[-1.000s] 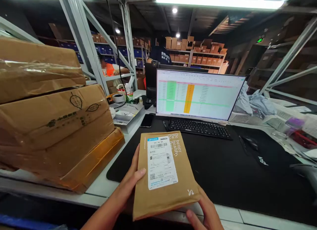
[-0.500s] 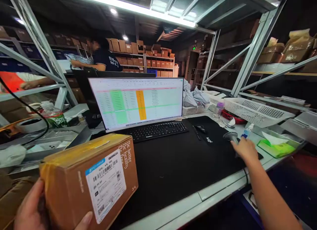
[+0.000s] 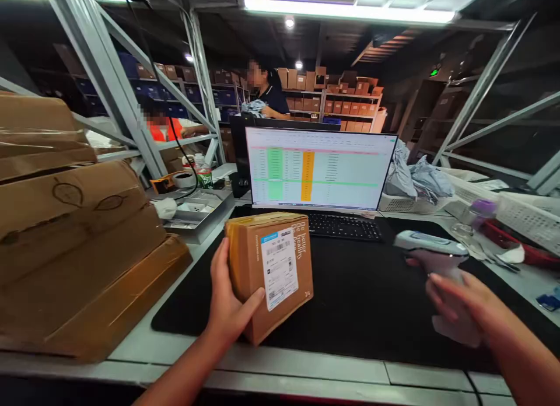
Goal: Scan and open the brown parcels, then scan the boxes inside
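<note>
My left hand (image 3: 227, 301) grips a small brown cardboard parcel (image 3: 271, 266) from its left side, thumb on the front face. The parcel is tilted up above the black desk mat (image 3: 363, 295), and its white shipping label (image 3: 280, 266) with a barcode faces me. My right hand (image 3: 464, 307) is wrapped round the handle of a grey and white barcode scanner (image 3: 431, 248). The scanner's head points left toward the parcel, a short gap away from it.
A monitor (image 3: 319, 170) with a spreadsheet and a keyboard (image 3: 345, 226) stand behind the mat. Large taped cartons (image 3: 74, 237) are stacked at left beside a grey tray (image 3: 196, 210). White baskets (image 3: 520, 213) and clutter lie at right. Two people stand beyond the metal shelving.
My right hand has picked the scanner off the desk and brought it left toward the parcel. My left hand has lifted the parcel to the middle, and the view has swung back left.
</note>
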`<state>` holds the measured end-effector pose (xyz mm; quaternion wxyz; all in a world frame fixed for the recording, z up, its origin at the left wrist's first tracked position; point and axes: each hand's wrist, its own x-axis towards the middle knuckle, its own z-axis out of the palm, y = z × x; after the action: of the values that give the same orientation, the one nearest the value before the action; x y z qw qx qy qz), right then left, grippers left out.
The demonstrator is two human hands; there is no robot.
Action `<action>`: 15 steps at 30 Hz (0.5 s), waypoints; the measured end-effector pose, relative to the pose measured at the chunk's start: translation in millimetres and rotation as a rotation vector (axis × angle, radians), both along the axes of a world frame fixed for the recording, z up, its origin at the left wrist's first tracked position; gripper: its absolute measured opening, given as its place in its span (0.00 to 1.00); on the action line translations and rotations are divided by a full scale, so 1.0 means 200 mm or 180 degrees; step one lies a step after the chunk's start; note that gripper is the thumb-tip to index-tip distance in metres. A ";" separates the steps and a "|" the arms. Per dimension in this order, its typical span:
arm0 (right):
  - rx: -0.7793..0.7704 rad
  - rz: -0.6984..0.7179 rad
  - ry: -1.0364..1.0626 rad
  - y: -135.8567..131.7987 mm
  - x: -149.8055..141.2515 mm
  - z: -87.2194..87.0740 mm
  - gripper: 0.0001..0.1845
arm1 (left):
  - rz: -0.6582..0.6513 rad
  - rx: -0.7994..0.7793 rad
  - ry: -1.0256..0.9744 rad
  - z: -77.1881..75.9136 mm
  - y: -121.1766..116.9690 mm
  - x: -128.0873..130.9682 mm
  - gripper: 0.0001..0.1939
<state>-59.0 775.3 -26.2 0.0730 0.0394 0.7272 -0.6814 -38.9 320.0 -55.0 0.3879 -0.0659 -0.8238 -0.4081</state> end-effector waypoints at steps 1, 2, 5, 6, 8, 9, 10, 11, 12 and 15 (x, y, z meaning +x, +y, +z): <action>-0.0025 0.0340 0.0015 -0.12 0.05 0.03 0.28 | -0.0074 0.0045 -0.0001 0.00 0.02 0.00 0.52; -0.0039 0.0592 -0.0002 -0.24 0.11 0.06 0.30 | -0.0137 0.0072 0.0012 -0.01 0.04 0.01 0.52; -0.0073 0.1101 -0.0164 -0.52 0.24 0.12 0.33 | -0.0215 0.0016 0.0045 0.01 0.07 0.04 0.51; -0.0070 0.1242 -0.0208 -0.57 0.27 0.14 0.34 | -0.0206 -0.0025 0.0048 0.02 0.08 0.06 0.51; -0.0049 0.1449 -0.0246 -0.61 0.30 0.15 0.34 | -0.0183 -0.0097 0.0048 0.03 0.08 0.08 0.51; -0.0058 0.1505 -0.0248 -0.61 0.31 0.15 0.34 | -0.0173 -0.0127 0.0053 0.03 0.08 0.10 0.51; -0.0064 0.1510 -0.0240 -0.60 0.31 0.14 0.35 | -0.0165 -0.0154 0.0057 0.03 0.07 0.11 0.50; -0.0059 0.1488 -0.0214 -0.58 0.32 0.13 0.35 | -0.0160 -0.0181 0.0059 0.03 0.07 0.12 0.50; -0.0034 0.1434 -0.0156 -0.55 0.32 0.12 0.35 | -0.0144 -0.0209 0.0053 0.03 0.06 0.13 0.50; 0.0285 0.0977 0.0108 -0.40 0.27 0.05 0.33 | -0.0015 -0.0202 -0.0058 0.03 0.01 0.15 0.49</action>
<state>-5.2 695.4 -17.1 0.1622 -0.0805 0.7554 -0.6297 -8.0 322.2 -48.6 0.3772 -0.0764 -0.8397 -0.3831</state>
